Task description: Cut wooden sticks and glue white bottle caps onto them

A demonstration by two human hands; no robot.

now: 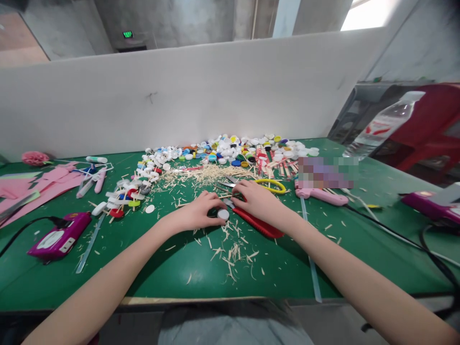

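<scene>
My left hand [199, 212] pinches a white bottle cap [223, 215] between thumb and fingers, low over the green table [172, 282]. My right hand [257, 199] is just to the right of it, fingers curled inward; what they hold, if anything, is hidden. Under that palm lies a red-handled cutter [259, 224], its metal blade pointing toward the left hand. Behind the right hand are scissors with a yellow handle [276, 186], their blades partly covered by the fingers. Wood splinters [233, 254] are scattered in front of both hands.
A heap of coloured bottle caps [230, 143] lies at the back. Caps with sticks [124, 199] sit at left, near a purple power box [61, 237]. A pink glue gun [323, 195] and its cable lie at right, with a water bottle [384, 124] beyond.
</scene>
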